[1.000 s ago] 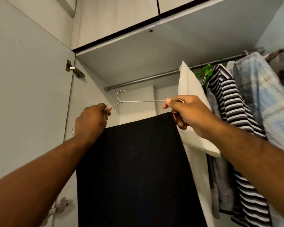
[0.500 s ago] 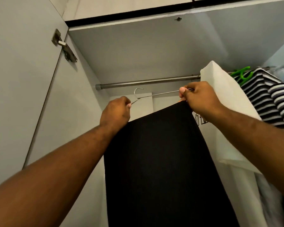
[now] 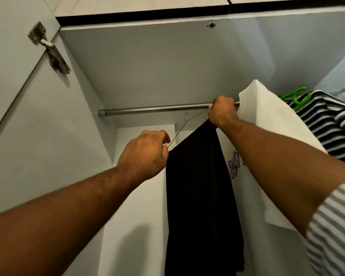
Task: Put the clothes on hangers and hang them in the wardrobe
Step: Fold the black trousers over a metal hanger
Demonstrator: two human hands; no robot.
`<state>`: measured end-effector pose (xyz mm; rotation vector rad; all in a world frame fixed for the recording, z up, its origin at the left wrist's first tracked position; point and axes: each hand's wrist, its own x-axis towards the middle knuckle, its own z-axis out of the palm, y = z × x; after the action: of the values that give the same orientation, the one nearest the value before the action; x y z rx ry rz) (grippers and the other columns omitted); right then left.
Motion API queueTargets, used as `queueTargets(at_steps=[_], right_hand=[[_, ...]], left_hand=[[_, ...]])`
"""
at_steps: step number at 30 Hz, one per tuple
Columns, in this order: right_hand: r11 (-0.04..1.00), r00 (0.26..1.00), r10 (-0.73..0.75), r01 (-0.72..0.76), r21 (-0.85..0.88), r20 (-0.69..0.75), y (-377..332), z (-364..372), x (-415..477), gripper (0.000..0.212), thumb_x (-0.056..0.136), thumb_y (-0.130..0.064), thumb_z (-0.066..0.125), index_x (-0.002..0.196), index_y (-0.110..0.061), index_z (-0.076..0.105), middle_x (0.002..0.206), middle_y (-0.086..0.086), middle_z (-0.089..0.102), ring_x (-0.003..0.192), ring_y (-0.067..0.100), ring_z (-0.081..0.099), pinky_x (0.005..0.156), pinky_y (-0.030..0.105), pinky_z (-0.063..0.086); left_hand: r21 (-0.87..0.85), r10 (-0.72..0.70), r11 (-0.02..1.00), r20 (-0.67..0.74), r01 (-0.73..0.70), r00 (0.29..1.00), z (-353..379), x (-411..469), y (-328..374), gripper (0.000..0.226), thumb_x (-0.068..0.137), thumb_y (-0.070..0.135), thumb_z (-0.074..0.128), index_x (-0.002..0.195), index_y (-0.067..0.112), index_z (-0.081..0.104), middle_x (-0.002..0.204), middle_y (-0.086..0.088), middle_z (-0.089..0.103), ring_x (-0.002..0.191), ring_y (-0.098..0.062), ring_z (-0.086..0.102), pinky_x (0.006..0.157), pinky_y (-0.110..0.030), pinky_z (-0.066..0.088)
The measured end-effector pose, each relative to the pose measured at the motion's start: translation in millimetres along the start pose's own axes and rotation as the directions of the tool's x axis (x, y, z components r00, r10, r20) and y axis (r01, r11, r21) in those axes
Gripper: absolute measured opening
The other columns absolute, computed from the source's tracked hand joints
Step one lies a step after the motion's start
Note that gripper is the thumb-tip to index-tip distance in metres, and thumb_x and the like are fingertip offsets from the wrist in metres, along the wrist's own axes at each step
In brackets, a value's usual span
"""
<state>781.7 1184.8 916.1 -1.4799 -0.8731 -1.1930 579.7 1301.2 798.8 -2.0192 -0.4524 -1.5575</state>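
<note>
Gripping a thin wire hanger [image 3: 177, 134] at both ends, the two hands are up inside the wardrobe [image 3: 167, 56]. The left hand [image 3: 145, 154] sits well below the rail [image 3: 157, 109], its fingers curled in and the fingertips pinching the hanger's low end, right where the top edge of the black garment [image 3: 199, 186] meets the wire. The right hand [image 3: 223, 112] is much higher, directly in front of the rail and covering a stretch of it, its fingers closed round the hanger's other end together with the cloth's upper corner.

That leaves the hanger steeply tilted, high on the right and low on the left. Its little hook stands just under the rail, between the two hands, and I cannot tell whether it touches the bar. The black garment is draped over the hanger and drops straight down from it in one long, narrow fall, out of the bottom of the view.

Just right of the right hand, a white T-shirt [image 3: 267, 124] with dark outlined lettering hangs from the rail, touching the wrist. Further right along the rail comes a green hanger [image 3: 295, 96], then a striped shirt [image 3: 331, 126] in black and white. Left of the rail's capped end is the wardrobe's side wall, and beyond it the open door [image 3: 12, 76] with a metal hinge [image 3: 52, 50] high up. A striped sleeve [image 3: 335, 226] covers the person's right upper arm at the lower right.
</note>
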Motion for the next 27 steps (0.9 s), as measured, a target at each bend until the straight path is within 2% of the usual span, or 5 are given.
queueTargets(at_steps=[6,13,19,23,27], right_hand=[[0.997,0.999,-0.039,0.037,-0.065,-0.024,-5.1,1.0,28.8,0.022,0.102,-0.009,0.052,0.113,0.003,0.067,0.12,0.022,0.068,0.114,0.039,0.063,0.091,0.037,0.051],[0.998,0.998,-0.006,0.002,-0.066,-0.063,4.6,-1.9,39.9,0.022,0.1,-0.01,0.058,0.115,0.005,0.066,0.12,0.026,0.065,0.113,0.043,0.062,0.09,0.04,0.052],[0.985,0.989,-0.104,0.088,-0.147,-0.102,3.1,-30.1,25.9,0.02,0.099,-0.004,0.054,0.114,0.006,0.063,0.119,0.028,0.063,0.11,0.046,0.061,0.085,0.041,0.05],[0.968,0.989,-0.141,0.128,-0.218,-0.046,-6.0,-45.1,14.6,0.016,0.095,-0.001,0.06,0.109,0.004,0.064,0.116,0.024,0.065,0.105,0.043,0.063,0.082,0.04,0.05],[0.972,0.994,-0.104,0.11,-0.21,0.038,-9.9,-53.7,1.7,0.022,0.094,-0.002,0.062,0.116,0.0,0.062,0.118,0.02,0.063,0.106,0.042,0.064,0.079,0.039,0.049]], left_hand=[[0.003,0.033,0.999,0.008,-0.033,0.999,16.2,-4.8,7.4,0.029,0.104,0.037,0.044,0.13,0.03,0.056,0.125,0.007,0.063,0.11,-0.011,0.058,0.084,-0.022,0.039],[0.044,0.041,0.998,0.037,-0.042,0.998,24.2,-28.7,3.1,0.031,0.104,0.037,0.042,0.133,0.033,0.054,0.13,0.011,0.061,0.116,-0.009,0.056,0.094,-0.023,0.042],[0.094,-0.014,0.996,0.086,0.006,0.996,24.8,-52.4,7.2,0.032,0.103,0.035,0.04,0.133,0.032,0.052,0.132,0.012,0.059,0.122,-0.01,0.052,0.098,-0.029,0.044],[0.079,-0.02,0.997,0.086,0.013,0.996,18.0,-56.6,20.7,0.032,0.103,0.034,0.04,0.133,0.032,0.053,0.133,0.012,0.06,0.122,-0.01,0.052,0.099,-0.031,0.046],[0.073,-0.001,0.997,0.087,-0.005,0.996,6.1,-56.6,30.7,0.032,0.103,0.034,0.039,0.132,0.031,0.052,0.132,0.012,0.06,0.123,-0.01,0.052,0.099,-0.031,0.046]])
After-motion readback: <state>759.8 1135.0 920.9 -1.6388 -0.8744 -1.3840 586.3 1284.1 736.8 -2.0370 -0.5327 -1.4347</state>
